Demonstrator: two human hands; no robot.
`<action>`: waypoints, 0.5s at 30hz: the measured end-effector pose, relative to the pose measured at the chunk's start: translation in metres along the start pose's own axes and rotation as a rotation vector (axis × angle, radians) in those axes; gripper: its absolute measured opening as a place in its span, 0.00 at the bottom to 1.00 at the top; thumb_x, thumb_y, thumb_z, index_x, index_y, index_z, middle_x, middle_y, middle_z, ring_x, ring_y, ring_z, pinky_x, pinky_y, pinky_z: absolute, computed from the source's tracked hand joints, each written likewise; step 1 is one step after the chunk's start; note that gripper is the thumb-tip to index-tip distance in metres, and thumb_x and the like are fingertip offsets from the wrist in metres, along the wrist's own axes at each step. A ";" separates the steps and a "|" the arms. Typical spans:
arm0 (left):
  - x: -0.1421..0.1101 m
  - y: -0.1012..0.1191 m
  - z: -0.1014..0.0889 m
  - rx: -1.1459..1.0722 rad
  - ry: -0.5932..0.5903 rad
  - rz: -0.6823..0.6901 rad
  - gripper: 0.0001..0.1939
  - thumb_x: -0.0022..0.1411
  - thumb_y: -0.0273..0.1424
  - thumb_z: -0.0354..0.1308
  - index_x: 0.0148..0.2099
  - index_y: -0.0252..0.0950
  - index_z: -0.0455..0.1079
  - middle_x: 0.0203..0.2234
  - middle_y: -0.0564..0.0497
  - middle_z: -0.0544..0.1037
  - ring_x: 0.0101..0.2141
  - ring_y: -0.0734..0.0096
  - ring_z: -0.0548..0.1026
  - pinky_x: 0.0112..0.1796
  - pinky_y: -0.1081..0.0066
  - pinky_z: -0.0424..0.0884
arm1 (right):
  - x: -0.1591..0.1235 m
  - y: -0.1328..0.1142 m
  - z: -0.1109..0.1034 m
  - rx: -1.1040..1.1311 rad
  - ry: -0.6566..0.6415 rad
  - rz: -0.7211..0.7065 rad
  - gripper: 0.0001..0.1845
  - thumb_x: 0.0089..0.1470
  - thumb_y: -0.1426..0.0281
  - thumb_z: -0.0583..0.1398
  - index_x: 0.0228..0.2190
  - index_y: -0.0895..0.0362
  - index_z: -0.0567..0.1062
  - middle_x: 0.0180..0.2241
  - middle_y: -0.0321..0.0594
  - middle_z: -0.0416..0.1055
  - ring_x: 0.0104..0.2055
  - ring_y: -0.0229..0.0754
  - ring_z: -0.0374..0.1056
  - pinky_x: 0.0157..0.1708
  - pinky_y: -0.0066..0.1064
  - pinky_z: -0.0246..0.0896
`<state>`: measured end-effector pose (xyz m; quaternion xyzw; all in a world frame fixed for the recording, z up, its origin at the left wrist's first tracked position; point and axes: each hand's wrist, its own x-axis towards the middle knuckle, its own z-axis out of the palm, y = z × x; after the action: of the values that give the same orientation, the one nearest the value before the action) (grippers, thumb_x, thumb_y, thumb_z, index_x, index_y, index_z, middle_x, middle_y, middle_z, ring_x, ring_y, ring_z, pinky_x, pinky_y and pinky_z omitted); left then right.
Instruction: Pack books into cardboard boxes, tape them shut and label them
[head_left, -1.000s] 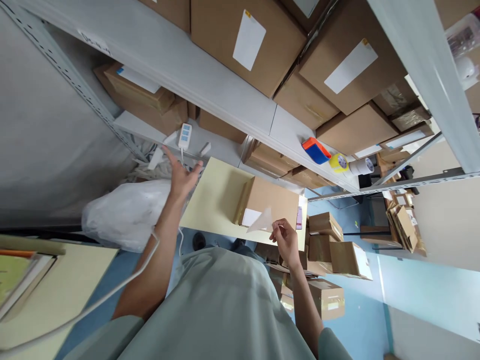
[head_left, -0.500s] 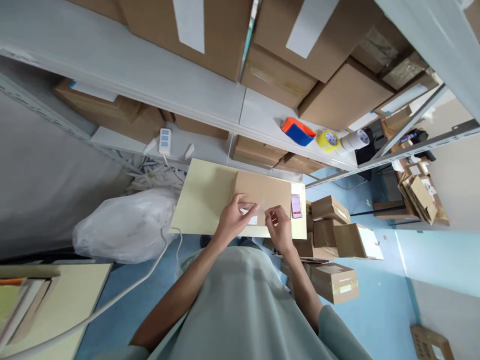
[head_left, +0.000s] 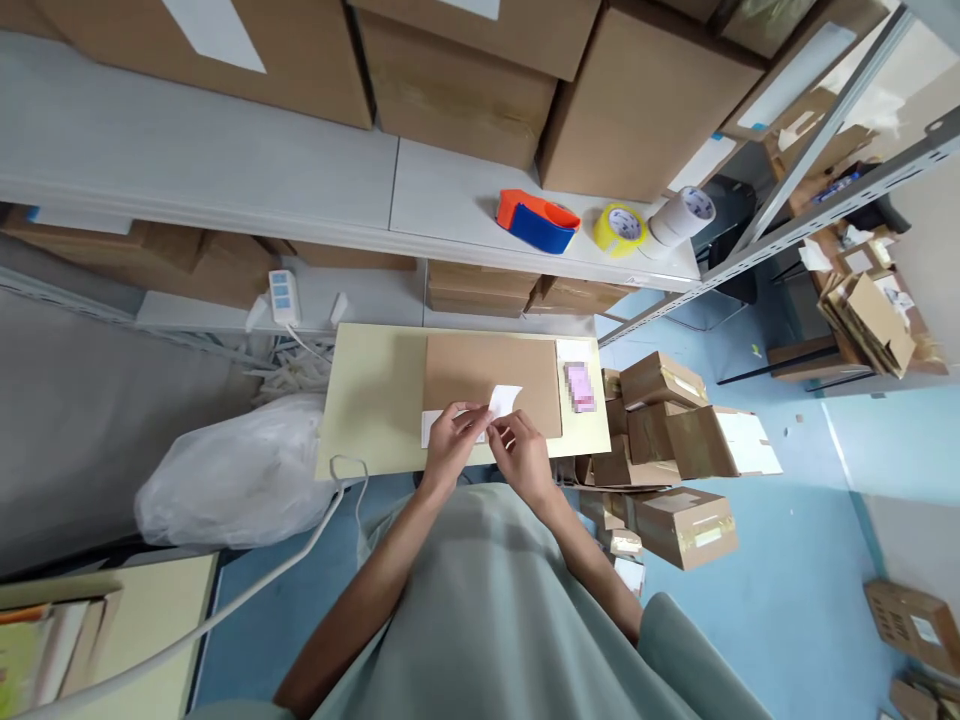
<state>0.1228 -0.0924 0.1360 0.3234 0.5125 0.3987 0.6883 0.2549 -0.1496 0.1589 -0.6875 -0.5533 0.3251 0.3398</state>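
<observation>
A flat brown cardboard box lies on a small pale yellow table. Both my hands meet at its near edge and pinch a small white label that curls up between them. My left hand holds the label's left part, fingers closed. My right hand grips its right part, fingers closed too. A white sheet shows under my left hand. A pink phone lies on the table just right of the box.
A grey shelf ahead carries big cardboard boxes, an orange and blue tape dispenser, a yellow tape roll and a white roll. A white plastic bag sits left of the table. Several small boxes lie on the blue floor right.
My left hand came back from the power strip at the far left to the box and joined my right hand on the label. The view has tilted down and to the right.
</observation>
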 end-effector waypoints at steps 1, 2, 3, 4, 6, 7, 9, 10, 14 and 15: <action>0.000 -0.002 0.004 0.013 0.011 0.000 0.26 0.49 0.49 0.79 0.42 0.41 0.75 0.39 0.44 0.87 0.46 0.51 0.86 0.48 0.58 0.79 | -0.001 0.003 0.000 0.008 -0.006 0.010 0.17 0.74 0.54 0.58 0.42 0.52 0.79 0.43 0.42 0.78 0.32 0.39 0.76 0.34 0.32 0.70; 0.001 -0.004 0.007 0.027 0.020 -0.002 0.25 0.50 0.50 0.78 0.41 0.41 0.75 0.38 0.45 0.87 0.44 0.52 0.86 0.47 0.59 0.79 | -0.002 0.005 0.000 0.018 -0.013 0.016 0.17 0.73 0.54 0.58 0.42 0.52 0.80 0.43 0.42 0.78 0.32 0.39 0.77 0.33 0.32 0.70; 0.001 -0.005 0.010 0.039 0.029 -0.010 0.25 0.51 0.51 0.77 0.40 0.40 0.75 0.37 0.46 0.86 0.43 0.53 0.86 0.44 0.60 0.79 | -0.003 0.008 -0.001 0.028 -0.021 0.019 0.16 0.73 0.54 0.59 0.43 0.51 0.80 0.44 0.42 0.78 0.32 0.39 0.77 0.33 0.32 0.70; 0.002 -0.007 0.013 0.045 0.038 -0.020 0.25 0.51 0.52 0.76 0.40 0.40 0.76 0.36 0.47 0.86 0.42 0.53 0.85 0.43 0.61 0.78 | -0.003 0.010 -0.002 0.038 -0.023 0.021 0.16 0.73 0.53 0.60 0.44 0.51 0.80 0.44 0.42 0.78 0.32 0.39 0.77 0.33 0.32 0.70; 0.005 -0.011 0.017 0.034 0.057 -0.038 0.26 0.51 0.54 0.76 0.41 0.40 0.76 0.36 0.47 0.85 0.42 0.53 0.85 0.41 0.61 0.78 | -0.003 0.016 -0.006 0.057 -0.015 0.027 0.16 0.72 0.53 0.61 0.44 0.51 0.81 0.44 0.42 0.78 0.32 0.39 0.77 0.34 0.32 0.70; 0.008 -0.012 0.018 0.020 0.071 -0.041 0.27 0.51 0.54 0.76 0.41 0.40 0.76 0.37 0.47 0.85 0.43 0.53 0.85 0.42 0.61 0.79 | -0.002 0.020 -0.010 0.065 -0.001 0.034 0.16 0.72 0.54 0.61 0.43 0.52 0.81 0.44 0.42 0.78 0.32 0.39 0.77 0.34 0.32 0.70; 0.012 -0.014 0.017 -0.016 0.110 -0.042 0.29 0.50 0.54 0.77 0.42 0.39 0.76 0.40 0.46 0.85 0.45 0.53 0.84 0.45 0.60 0.80 | 0.001 0.029 -0.022 0.085 0.047 0.058 0.16 0.71 0.54 0.61 0.42 0.52 0.81 0.44 0.42 0.79 0.32 0.40 0.76 0.35 0.33 0.71; 0.015 -0.015 0.016 -0.036 0.130 -0.044 0.29 0.49 0.54 0.77 0.42 0.39 0.75 0.41 0.45 0.85 0.45 0.54 0.84 0.46 0.59 0.80 | 0.004 0.034 -0.029 0.097 0.075 0.073 0.16 0.71 0.54 0.61 0.42 0.52 0.81 0.43 0.43 0.79 0.32 0.40 0.76 0.35 0.33 0.72; 0.021 -0.016 0.011 -0.131 0.176 -0.080 0.27 0.47 0.50 0.78 0.40 0.39 0.74 0.40 0.47 0.83 0.43 0.60 0.83 0.48 0.59 0.81 | 0.015 0.061 -0.055 0.140 0.156 0.169 0.19 0.69 0.50 0.61 0.39 0.52 0.80 0.41 0.44 0.80 0.33 0.43 0.77 0.36 0.35 0.73; 0.022 -0.016 0.010 -0.150 0.180 -0.089 0.27 0.46 0.48 0.78 0.40 0.39 0.73 0.40 0.48 0.83 0.43 0.61 0.82 0.49 0.59 0.81 | 0.017 0.068 -0.059 0.151 0.160 0.200 0.20 0.68 0.49 0.61 0.39 0.52 0.80 0.40 0.43 0.81 0.33 0.44 0.77 0.35 0.36 0.73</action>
<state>0.1395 -0.0808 0.1154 0.2108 0.5549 0.4326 0.6786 0.3428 -0.1500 0.1346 -0.7353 -0.4272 0.3424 0.3995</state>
